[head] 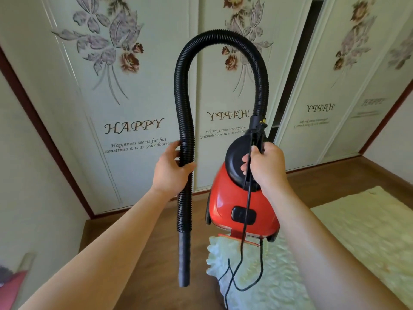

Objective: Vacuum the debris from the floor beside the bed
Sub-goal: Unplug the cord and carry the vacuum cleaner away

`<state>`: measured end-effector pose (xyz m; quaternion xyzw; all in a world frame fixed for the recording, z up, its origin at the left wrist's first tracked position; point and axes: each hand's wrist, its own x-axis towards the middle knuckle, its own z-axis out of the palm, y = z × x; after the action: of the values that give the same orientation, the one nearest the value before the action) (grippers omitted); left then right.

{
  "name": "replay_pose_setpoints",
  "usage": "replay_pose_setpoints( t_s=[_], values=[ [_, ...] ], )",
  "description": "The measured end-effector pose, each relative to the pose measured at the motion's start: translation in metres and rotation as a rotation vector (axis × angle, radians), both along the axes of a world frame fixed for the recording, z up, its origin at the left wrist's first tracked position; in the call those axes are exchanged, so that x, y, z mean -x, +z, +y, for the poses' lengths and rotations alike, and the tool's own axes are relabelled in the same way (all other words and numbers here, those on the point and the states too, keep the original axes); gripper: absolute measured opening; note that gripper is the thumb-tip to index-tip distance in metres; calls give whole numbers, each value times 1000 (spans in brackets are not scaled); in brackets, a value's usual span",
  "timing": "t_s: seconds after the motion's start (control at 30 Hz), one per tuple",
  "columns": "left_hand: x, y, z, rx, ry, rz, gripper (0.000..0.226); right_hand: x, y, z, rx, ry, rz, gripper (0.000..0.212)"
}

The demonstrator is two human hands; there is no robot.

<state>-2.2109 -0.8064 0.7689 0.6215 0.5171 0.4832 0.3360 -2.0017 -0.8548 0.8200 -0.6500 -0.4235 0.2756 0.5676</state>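
Note:
A red vacuum cleaner (242, 204) with a black top hangs in the air in front of me. My right hand (263, 164) grips its black handle together with the power cord (245, 222), which dangles down onto the bed. A ribbed black hose (185, 101) arches up from the vacuum and comes down on the left. My left hand (171, 168) holds that hose about halfway down. The hose's plain nozzle end (184, 260) points down above the wooden floor (143, 260). No debris shows on the floor.
A bed with a pale green cover (335, 253) fills the lower right. Sliding wardrobe doors (134, 108) with flower prints and "HAPPY" lettering stand ahead, one partly open at the right. A wall is at the left, with a red object (11, 287) at the bottom left corner.

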Motion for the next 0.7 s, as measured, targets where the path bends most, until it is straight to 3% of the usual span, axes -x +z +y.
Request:
replay_pose_setpoints(
  t_s=[0.37,0.7],
  values=[
    [-11,-9,190,-9,-185,-3,65,-4,-22,158,25,-200,20,20],
    [-72,-16,328,30,-345,-7,64,-39,-25,276,-27,-337,98,18]
  ],
)
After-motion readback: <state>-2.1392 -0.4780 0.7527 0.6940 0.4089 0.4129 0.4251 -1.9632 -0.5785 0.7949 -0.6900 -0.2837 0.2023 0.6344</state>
